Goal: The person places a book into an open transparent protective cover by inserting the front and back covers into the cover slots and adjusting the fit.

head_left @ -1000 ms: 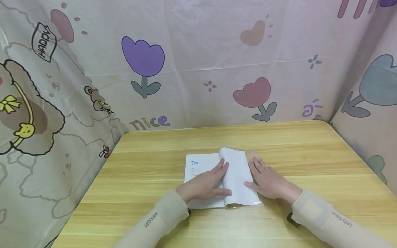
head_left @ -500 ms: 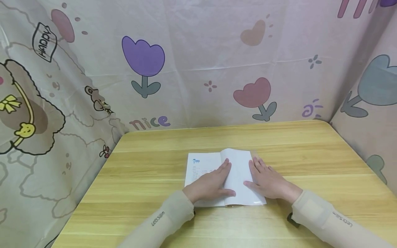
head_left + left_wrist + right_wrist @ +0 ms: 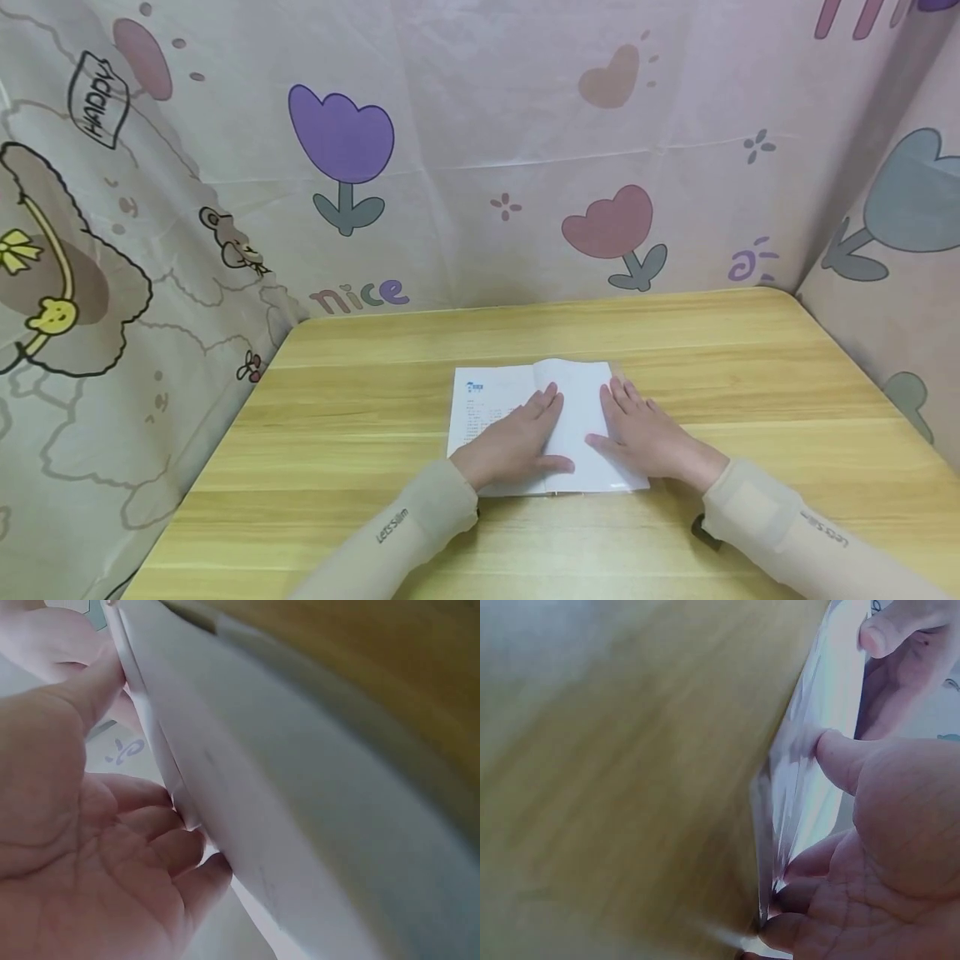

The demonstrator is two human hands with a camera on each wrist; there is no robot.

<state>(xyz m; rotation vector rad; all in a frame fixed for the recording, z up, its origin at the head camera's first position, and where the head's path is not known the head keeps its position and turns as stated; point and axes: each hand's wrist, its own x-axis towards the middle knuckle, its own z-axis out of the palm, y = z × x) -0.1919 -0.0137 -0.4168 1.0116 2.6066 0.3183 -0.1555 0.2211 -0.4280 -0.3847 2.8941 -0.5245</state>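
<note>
An open book [image 3: 579, 417] lies on the wooden table, a printed page at left and a blank white page at right. My left hand [image 3: 513, 442] rests across the middle fold, its straight fingers and thumb touching the blank page. At the book's right edge, my right hand [image 3: 647, 432] presses flat with fingers straight and thumb on the blank page. Clear plastic [image 3: 778, 802] shows along that edge in the right wrist view. The left wrist view has the left hand [image 3: 97, 832] with fingertips against the paper. Part of the printed page is hidden under the left hand.
The table [image 3: 360, 400] has a light wood grain and a rounded back edge. Behind it and at both sides hangs a printed cloth [image 3: 465, 150] with flowers and cartoon figures. A dark strap [image 3: 705, 532] shows under the right sleeve.
The left hand has slid a little to the right. The blank page, bowed before, lies flatter and reaches farther right under the right hand, which has hardly moved.
</note>
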